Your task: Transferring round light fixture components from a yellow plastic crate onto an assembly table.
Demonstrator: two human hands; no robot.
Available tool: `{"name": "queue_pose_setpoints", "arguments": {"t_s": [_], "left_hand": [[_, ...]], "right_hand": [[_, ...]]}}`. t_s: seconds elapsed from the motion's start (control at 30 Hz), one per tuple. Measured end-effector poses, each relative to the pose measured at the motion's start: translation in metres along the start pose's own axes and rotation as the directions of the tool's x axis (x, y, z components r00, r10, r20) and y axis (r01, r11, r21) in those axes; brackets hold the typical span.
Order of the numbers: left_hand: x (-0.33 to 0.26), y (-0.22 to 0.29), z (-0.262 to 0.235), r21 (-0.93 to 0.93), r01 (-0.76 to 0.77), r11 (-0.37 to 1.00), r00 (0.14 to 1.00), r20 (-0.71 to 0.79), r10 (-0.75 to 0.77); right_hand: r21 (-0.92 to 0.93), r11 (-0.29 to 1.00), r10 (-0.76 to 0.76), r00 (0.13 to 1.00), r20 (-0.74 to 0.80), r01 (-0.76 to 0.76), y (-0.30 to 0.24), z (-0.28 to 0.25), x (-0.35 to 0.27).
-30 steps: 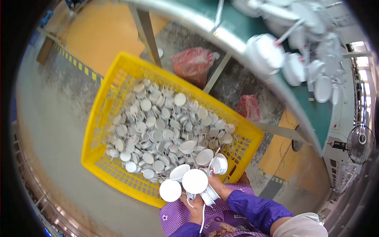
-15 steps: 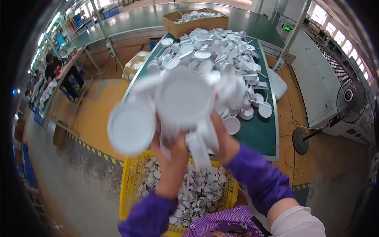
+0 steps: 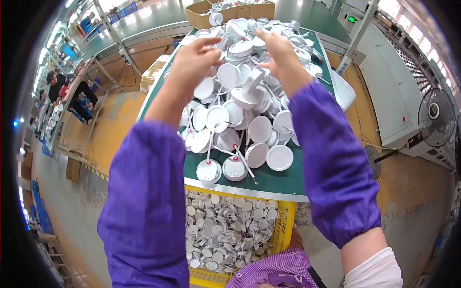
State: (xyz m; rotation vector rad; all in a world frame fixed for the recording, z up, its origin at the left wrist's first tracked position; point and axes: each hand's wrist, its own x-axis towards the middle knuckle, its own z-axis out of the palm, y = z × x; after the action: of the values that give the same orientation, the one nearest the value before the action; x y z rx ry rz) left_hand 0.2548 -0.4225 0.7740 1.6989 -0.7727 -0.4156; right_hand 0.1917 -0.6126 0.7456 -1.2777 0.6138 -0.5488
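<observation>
My left hand [image 3: 194, 56] and my right hand [image 3: 278, 50] are raised over a heap of white round disc lamps [image 3: 240, 103] with thin wires on a green table [image 3: 283, 180]. Both hands have their fingers apart and I see nothing gripped in them. Between and just below the hands, a few tilted discs [image 3: 246, 89] lie on top of the heap. Purple sleeves cover both forearms. Below the table's near edge stands a yellow plastic crate [image 3: 285, 223] filled with several small white disc parts.
A cardboard box [image 3: 201, 19] with more discs sits at the table's far end. A standing fan [image 3: 432, 117] is on the right. A person [image 3: 65, 89] bends at a bench far left. Orange floor lies on both sides of the table.
My hands lifted a bunch of white discs out of the yellow crate, carried them up over the green table, and let them go onto the heap.
</observation>
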Motion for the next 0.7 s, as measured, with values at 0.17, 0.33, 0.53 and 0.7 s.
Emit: {"name": "queue_pose_setpoints", "arguments": {"t_s": [0.17, 0.33, 0.53, 0.7], "left_hand": [[-0.127, -0.048, -0.035, -0.05, -0.168, 0.984, 0.934, -0.327, 0.143], [-0.285, -0.125, -0.045, -0.155, 0.024, 0.988, 0.753, -0.647, -0.12], [-0.482, -0.273, -0.024, -0.492, 0.382, 0.782, 0.411, -0.668, -0.621], [-0.641, -0.398, 0.031, -0.49, 0.684, 0.541, 0.264, -0.524, -0.809]], "right_hand": [[-0.151, 0.896, -0.385, 0.901, 0.198, 0.417, 0.075, -0.001, -0.165], [-0.275, 0.884, -0.19, 0.828, 0.528, 0.379, 0.163, 0.0, -0.306], [-0.552, 0.786, 0.576, 0.655, 0.489, -0.278, 0.331, -0.036, -0.425], [-0.753, 0.54, 0.797, 0.517, 0.313, -0.375, 0.478, -0.112, -0.473]]}}
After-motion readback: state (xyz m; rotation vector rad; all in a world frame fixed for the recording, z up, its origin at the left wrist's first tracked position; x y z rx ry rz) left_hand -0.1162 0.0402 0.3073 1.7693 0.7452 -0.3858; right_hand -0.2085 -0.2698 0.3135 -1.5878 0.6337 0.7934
